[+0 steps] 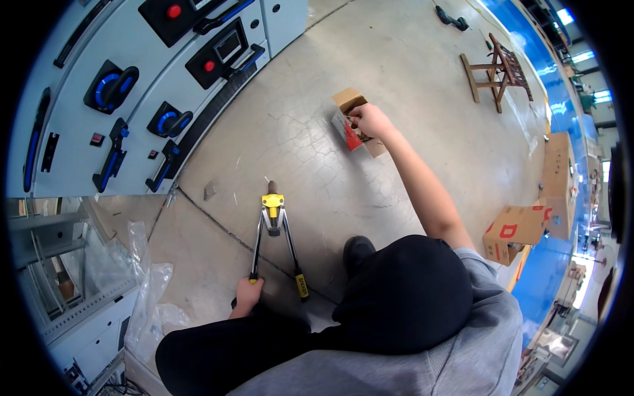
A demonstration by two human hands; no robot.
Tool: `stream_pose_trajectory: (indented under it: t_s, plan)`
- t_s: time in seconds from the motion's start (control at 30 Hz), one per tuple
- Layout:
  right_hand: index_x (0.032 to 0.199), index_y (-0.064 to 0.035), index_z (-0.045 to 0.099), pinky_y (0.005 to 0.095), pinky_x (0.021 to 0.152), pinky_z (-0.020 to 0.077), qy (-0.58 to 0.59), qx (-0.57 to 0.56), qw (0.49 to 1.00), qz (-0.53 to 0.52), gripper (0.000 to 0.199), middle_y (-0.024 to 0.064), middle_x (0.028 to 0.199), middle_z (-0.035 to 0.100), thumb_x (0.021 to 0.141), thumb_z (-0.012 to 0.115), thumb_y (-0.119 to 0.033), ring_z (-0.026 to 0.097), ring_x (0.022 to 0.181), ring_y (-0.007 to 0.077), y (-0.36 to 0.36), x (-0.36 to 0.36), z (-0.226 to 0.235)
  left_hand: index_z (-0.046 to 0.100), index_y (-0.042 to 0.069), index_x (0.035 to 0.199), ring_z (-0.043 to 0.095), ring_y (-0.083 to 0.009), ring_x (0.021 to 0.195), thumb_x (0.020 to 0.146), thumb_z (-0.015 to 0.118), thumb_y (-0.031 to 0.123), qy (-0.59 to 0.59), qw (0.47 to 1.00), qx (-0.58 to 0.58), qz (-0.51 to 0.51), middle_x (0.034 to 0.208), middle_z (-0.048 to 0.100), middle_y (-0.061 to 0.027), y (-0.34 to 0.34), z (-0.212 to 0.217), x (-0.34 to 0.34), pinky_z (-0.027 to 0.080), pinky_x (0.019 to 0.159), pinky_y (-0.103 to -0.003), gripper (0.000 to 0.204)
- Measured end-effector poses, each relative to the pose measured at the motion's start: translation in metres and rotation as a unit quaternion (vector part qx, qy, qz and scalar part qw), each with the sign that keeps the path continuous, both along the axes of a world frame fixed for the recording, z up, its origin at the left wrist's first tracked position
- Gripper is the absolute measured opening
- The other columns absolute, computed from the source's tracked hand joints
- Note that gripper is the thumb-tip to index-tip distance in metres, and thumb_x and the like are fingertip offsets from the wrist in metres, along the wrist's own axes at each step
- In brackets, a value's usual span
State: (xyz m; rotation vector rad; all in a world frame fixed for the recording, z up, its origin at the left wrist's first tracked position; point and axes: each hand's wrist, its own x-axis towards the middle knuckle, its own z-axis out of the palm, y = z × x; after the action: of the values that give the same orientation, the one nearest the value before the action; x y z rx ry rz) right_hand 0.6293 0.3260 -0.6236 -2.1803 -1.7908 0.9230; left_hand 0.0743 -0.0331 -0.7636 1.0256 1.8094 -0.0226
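Observation:
My left hand (248,292) is wrapped round the grip of one handle of a two-handled lever riveter (273,201). The riveter has a yellow head, long metal arms and black-and-yellow grips. Its arms are spread, its nose points away from me, and a thin light pin shows at the nose tip. The other grip is free. With my right arm stretched out, my right hand (372,121) is at the open top of a small cardboard box (349,99) with a red and grey side. Its fingers are pinched together over the small contents, and what they hold cannot be made out.
Grey electrical cabinets (119,53) with black-and-blue handles stand at the left. Clear plastic sheeting (148,290) lies near an open cabinet frame. To the right are a small wooden stool (500,71) and an open carton (518,228). A cordless tool (451,18) lies far off on the floor.

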Motion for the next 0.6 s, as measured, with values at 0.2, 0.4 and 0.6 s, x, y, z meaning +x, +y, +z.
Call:
stream_pose_trajectory:
  t_s: [0.2, 0.4, 0.6]
  plan:
    - [0.115, 0.0016, 0.065, 0.0326, 0.060, 0.0552, 0.166, -0.065, 0.979, -0.096, 0.021, 0.0087, 0.089, 0.075, 0.106, 0.054, -0.013, 0.068, 0.066, 0.0149, -0.008, 0.025, -0.004, 0.061, -0.002, 0.071, 0.059, -0.0231, 0.042, 0.087, 0.068, 0.025, -0.038, 0.998, -0.038, 0.013, 0.054, 0.058, -0.0099, 0.027, 0.027, 0.014, 0.047, 0.044, -0.039, 0.032]
    - [0.107, 0.0009, 0.066, 0.0327, 0.062, 0.0572, 0.175, -0.048, 0.982, -0.058, 0.019, 0.0065, 0.087, 0.073, 0.105, 0.056, -0.015, 0.069, 0.067, 0.0152, -0.014, 0.029, 0.010, 0.057, 0.002, 0.071, 0.053, -0.0181, 0.039, 0.088, 0.067, 0.020, -0.052, 0.998, -0.037, 0.016, 0.054, 0.055, -0.0058, 0.026, 0.027, 0.013, 0.042, 0.038, -0.035, 0.027]
    - [0.105, 0.0018, 0.070, 0.0307, 0.061, 0.0543, 0.128, -0.044, 0.990, -0.050, 0.019, 0.0042, 0.080, 0.071, 0.103, 0.060, -0.014, 0.064, 0.064, 0.0121, -0.015, 0.024, 0.026, 0.060, -0.001, 0.071, 0.057, -0.0215, 0.042, 0.087, 0.068, 0.023, -0.046, 0.999, -0.019, 0.011, 0.054, 0.056, -0.0088, 0.023, 0.026, 0.011, 0.045, 0.043, -0.038, 0.029]
